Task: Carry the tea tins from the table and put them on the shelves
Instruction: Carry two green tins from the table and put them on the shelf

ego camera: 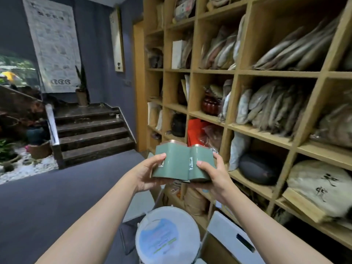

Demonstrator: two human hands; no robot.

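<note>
Your forearms fill the near foreground, and below them stands a white lidded bucket [167, 237], which serves as the landmark. Up and left of the bucket, your left hand [146, 174] cups the left tea tin [171, 162], thumb curled over its front face and fingers underneath. Straight above the bucket the two green tins sit side by side, touching, copper-rimmed lids tipped away from you. Up and right of the bucket, your right hand [211, 175] grips the right tea tin [200, 164] the same way, thumb on the front beside its label. Further right of the bucket rise the wooden shelves [259, 131], their compartments mostly packed with wrapped tea cakes, jars and bags. Judging from this, you have finished the carry for this pair and stand right at the shelves, but neither tin is set down yet; you still need a compartment with room. No desk is in view, so I cannot tell whether more tins wait there.
</note>
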